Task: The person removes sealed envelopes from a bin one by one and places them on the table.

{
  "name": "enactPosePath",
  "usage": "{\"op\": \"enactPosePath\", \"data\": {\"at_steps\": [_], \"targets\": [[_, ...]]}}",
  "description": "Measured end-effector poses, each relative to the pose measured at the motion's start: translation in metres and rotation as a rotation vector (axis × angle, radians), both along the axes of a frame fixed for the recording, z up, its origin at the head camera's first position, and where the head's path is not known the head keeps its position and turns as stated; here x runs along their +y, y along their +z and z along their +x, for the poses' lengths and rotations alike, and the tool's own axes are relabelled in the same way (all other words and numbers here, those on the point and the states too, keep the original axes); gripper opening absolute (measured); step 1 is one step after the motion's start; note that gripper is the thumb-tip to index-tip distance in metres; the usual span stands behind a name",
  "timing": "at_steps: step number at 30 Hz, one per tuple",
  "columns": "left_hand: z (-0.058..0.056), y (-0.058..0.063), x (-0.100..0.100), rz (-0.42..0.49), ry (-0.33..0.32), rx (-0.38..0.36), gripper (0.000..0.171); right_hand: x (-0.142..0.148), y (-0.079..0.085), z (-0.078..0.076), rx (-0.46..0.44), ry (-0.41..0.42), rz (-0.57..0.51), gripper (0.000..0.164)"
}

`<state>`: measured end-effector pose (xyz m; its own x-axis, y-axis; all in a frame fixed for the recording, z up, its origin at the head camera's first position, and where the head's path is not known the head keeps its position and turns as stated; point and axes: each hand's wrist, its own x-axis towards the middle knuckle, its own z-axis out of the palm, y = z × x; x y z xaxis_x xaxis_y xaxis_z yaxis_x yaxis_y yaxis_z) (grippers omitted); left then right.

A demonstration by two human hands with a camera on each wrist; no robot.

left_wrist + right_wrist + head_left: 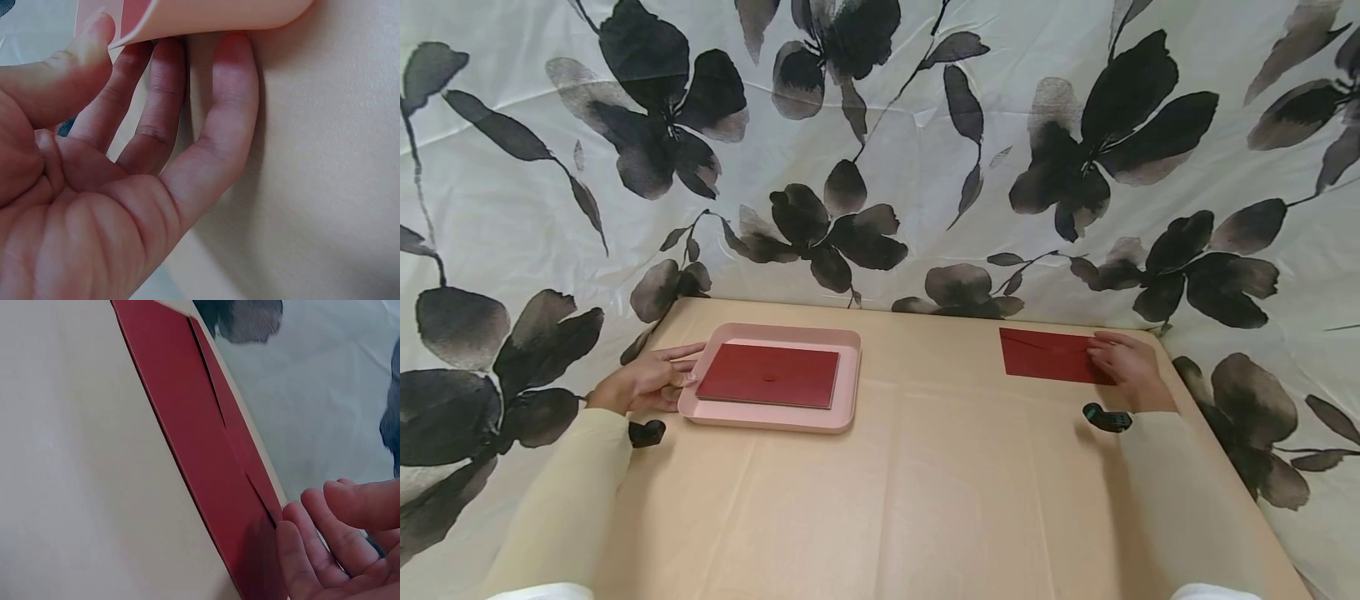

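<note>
A pink tray (848, 400) lies toward the left of the table, with a dark red envelope (767, 375) flat inside it. At the tray's left end is my left hand (643, 382). Its thumb overlaps the rim while curled fingertips (234, 69) reach to the underside, so the hand grips the tray's edge. Near the back right corner lies another red envelope (1045, 354), its flap side up. My right hand (1127, 367) is at this envelope's right end. Its fingertips touch the envelope's edge, and the thumb (362, 503) stands apart from it.
The table (925, 483) has a light wood-coloured covering with faint creases. White cloth (940, 167) with dark flowers hangs behind the table and along both sides. A small black device (1107, 418) sits at the right wrist, and another (647, 432) at the left wrist.
</note>
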<state>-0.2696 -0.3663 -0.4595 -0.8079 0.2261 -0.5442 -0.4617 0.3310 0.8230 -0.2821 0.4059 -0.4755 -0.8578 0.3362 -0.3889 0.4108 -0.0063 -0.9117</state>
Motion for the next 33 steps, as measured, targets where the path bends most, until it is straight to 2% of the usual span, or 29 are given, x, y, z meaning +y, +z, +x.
{"op": "enactPosePath", "data": {"at_steps": [5,12,19,25,33], "targets": [[0.001,0.000,0.001,0.002,0.001,-0.004,0.084,-0.016,0.003,-0.001,-0.013,0.059,0.027,0.057],[0.001,0.002,0.001,0.004,0.002,-0.011,0.085,-0.030,0.005,-0.002,0.053,0.095,-0.068,0.059],[0.000,0.002,0.002,0.015,0.001,-0.015,0.085,-0.040,0.009,-0.002,0.047,0.184,-0.014,0.061],[-0.001,0.000,0.001,0.006,0.006,-0.016,0.085,-0.051,0.014,-0.002,0.087,0.195,-0.110,0.065],[-0.002,-0.001,0.000,0.024,0.000,-0.021,0.086,-0.071,0.021,0.000,0.114,0.236,-0.115,0.062]]}}
